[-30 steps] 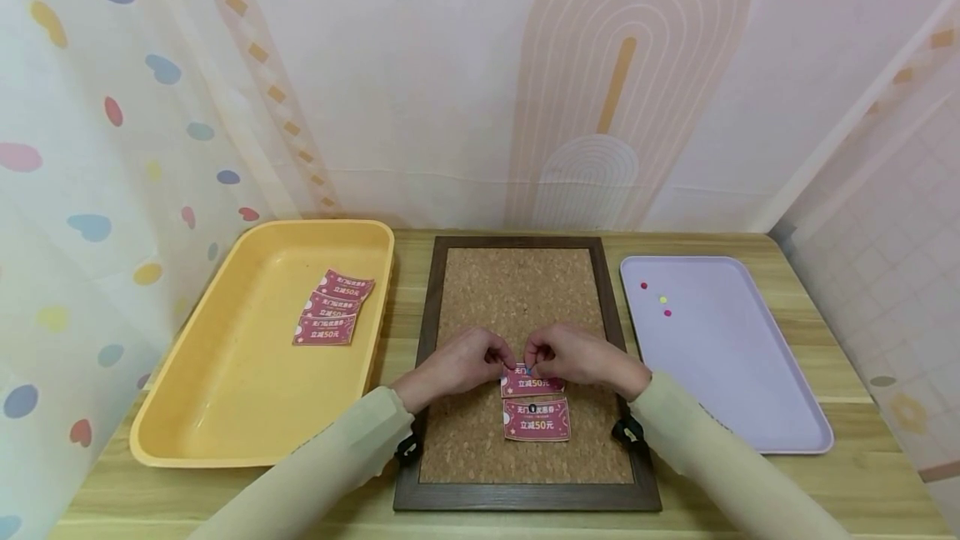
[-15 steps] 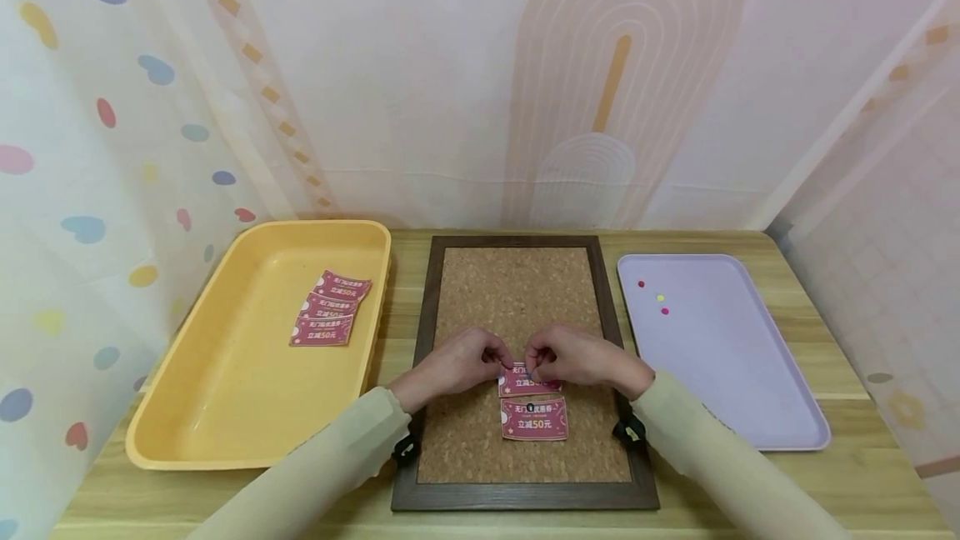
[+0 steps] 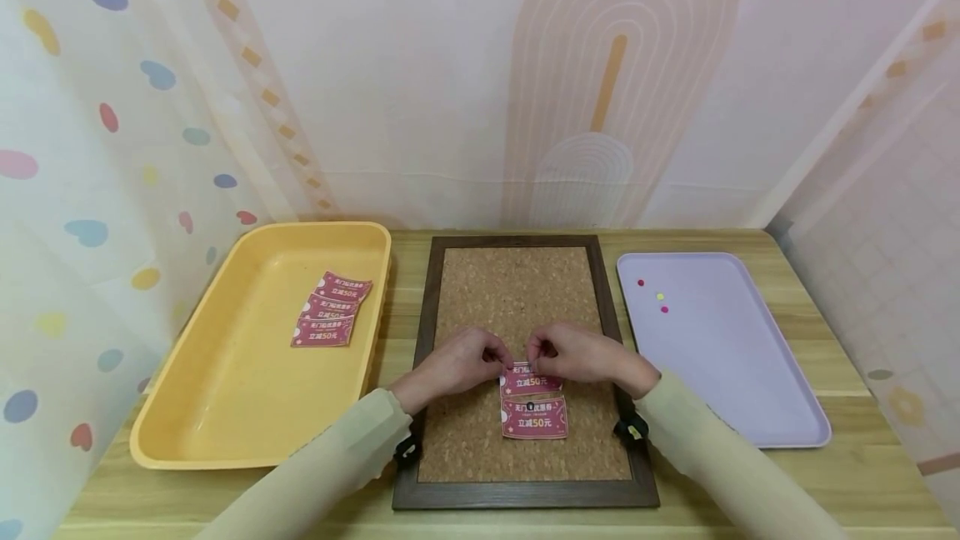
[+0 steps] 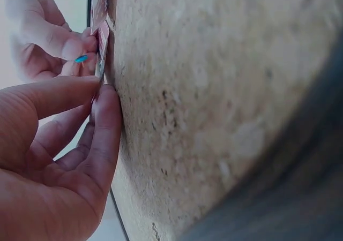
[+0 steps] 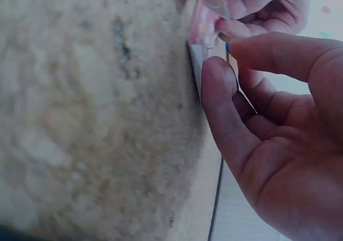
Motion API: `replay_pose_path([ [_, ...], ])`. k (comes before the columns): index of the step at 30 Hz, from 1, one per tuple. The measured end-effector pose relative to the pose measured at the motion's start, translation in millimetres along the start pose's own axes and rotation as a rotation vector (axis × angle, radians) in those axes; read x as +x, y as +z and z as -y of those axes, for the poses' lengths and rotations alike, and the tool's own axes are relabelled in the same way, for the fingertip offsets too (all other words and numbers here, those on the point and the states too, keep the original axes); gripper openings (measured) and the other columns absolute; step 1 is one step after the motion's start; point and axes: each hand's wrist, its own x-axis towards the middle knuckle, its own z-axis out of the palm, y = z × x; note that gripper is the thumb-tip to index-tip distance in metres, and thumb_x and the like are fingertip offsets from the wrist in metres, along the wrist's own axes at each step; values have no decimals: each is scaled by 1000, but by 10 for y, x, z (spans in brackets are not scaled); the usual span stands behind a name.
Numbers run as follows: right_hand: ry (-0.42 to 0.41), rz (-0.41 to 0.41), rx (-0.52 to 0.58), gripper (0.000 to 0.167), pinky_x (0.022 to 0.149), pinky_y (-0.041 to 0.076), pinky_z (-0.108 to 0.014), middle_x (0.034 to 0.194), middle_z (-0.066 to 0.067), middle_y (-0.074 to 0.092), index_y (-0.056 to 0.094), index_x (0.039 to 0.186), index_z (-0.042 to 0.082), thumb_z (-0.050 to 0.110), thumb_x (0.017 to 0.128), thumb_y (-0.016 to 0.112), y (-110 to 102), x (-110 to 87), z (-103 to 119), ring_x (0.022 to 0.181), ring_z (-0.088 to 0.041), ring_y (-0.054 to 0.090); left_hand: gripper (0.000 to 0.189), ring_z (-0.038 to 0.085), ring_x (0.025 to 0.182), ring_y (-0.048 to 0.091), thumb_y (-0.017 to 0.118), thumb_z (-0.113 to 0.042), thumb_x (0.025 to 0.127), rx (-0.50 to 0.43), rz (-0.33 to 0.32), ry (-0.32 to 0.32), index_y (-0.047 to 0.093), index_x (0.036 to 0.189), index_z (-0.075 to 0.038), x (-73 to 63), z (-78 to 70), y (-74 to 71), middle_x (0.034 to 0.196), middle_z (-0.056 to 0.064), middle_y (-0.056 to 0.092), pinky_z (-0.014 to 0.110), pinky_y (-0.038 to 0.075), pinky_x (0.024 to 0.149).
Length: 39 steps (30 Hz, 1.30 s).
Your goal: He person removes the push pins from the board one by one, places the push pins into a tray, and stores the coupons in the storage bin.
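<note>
Upper coupon (image 3: 531, 384) reads "立减50元", "50" in yellow, rest white, top line partly covered by fingers; lower coupon (image 3: 535, 423) same large print, its top line beginning "无门" and ending "优惠券", black pin (image 3: 530, 407) sitting over the middle of that line; three more coupons (image 3: 321, 333) overlap in a slanting column in the yellow tray (image 3: 232, 390), "立减50元" legible on the nearest.

Corkboard (image 3: 517, 298) has speckled brown grain; its frame (image 3: 525, 496) is dark brown with a wood look; yellow tray deep, rounded corners, smooth; lilac tray (image 3: 735, 357) shallow, rounded too, bearing red pin (image 3: 641, 282), yellow pin (image 3: 660, 297) and magenta pin (image 3: 664, 309) near its left edge; tabletop (image 3: 412, 298) light wood grain.

Upper coupon: thin, dark pink, rectangular, pale thin border; lies on the lower middle of the corkboard, just above the lower coupon; its far edge stands slightly off the cork in the wrist views, pale back showing in the right one.

Left hand (image 3: 462, 358) pinches the upper coupon's far left corner between thumb and finger; right hand (image 3: 585, 354) pinches a blue pin (image 4: 81, 59) between thumb and finger at the same coupon's far edge; pin's head bright blue, small; whether its tip touches paper, cannot tell.
</note>
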Motion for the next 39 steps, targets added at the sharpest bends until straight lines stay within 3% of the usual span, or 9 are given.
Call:
replay_pose_path([
  [7,2,-79,8,9,65,50,-27,87,4,66,71,96,9,4,94,64,-50,-54,34,73,-9,58,11,8,80,59,73,-5,91,-13,-14,-13,81,92,-12,-13,-3,9,91,-1,76,28,49,73],
  [24,-67,-278,24,5,73,55,-28,90,4,68,70,98,7,6,96,66,-119,-271,117,83,-10,64,14,11,79,61,68,-3,96,-133,-89,-32,79,100,-11,-100,-49,-64,98,1,74,28,51,67],
  [39,-94,-393,71,6,76,54,-34,96,1,69,69,102,8,4,99,65,-241,-412,136,87,-15,63,15,13,85,64,68,-5,97,-210,-239,-55,80,98,-15,-204,-106,-147,103,0,74,31,53,73],
])
